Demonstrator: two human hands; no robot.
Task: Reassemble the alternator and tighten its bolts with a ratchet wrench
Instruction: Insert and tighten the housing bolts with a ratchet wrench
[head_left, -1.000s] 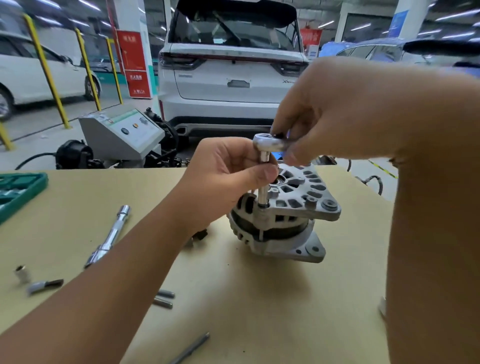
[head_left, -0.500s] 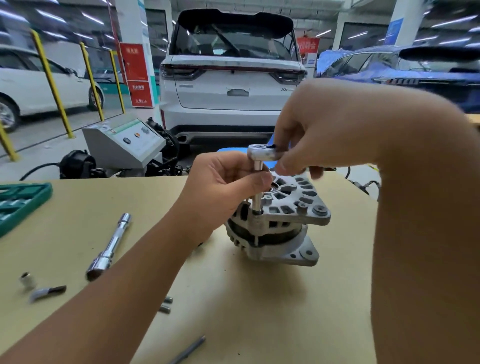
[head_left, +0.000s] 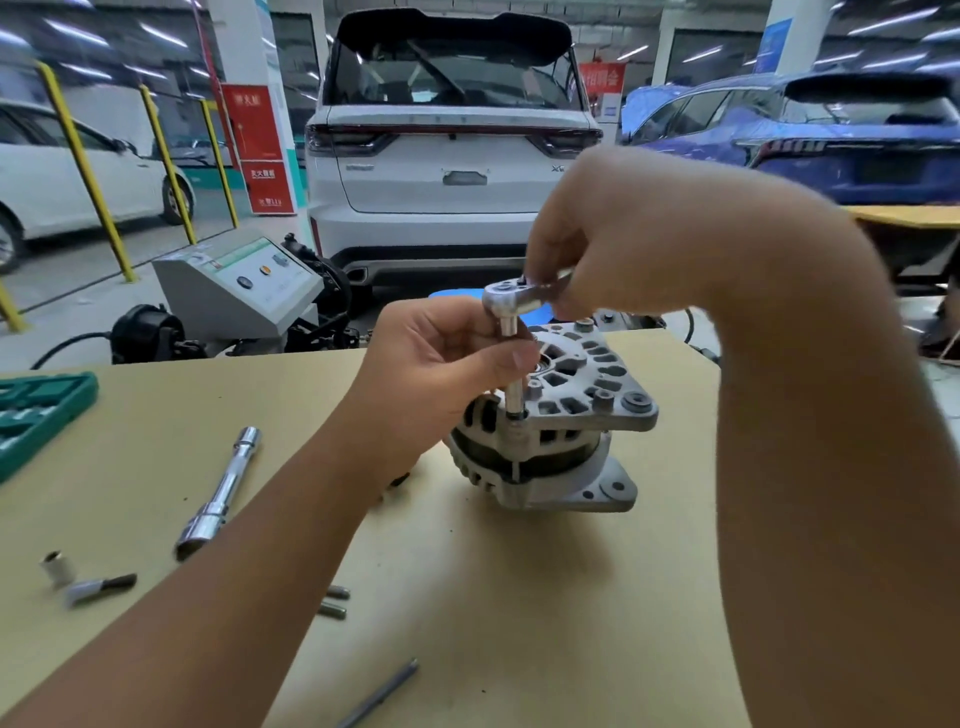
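Alternator (head_left: 550, 431) sits on the tan table (head_left: 519, 597), near the far edge, with its flat holed plate on top. Behind the table a white car (head_left: 452, 156) is parked, with a grey box machine (head_left: 239, 286) to its left. A green case (head_left: 36, 415) lies at the left edge of the table. The right hand (head_left: 623, 244) holds the handle of the ratchet (head_left: 511, 301), with its grip closed around it. The left hand (head_left: 441, 369) pinches the thin socket (head_left: 511, 384) under the ratchet head, which stands straight up on a bolt at the near rim of the alternator. A shiny bar (head_left: 223, 488) lies to the left. Nearer lie a small socket (head_left: 54, 566), two pins (head_left: 335, 600) and a thin rod (head_left: 382, 693).
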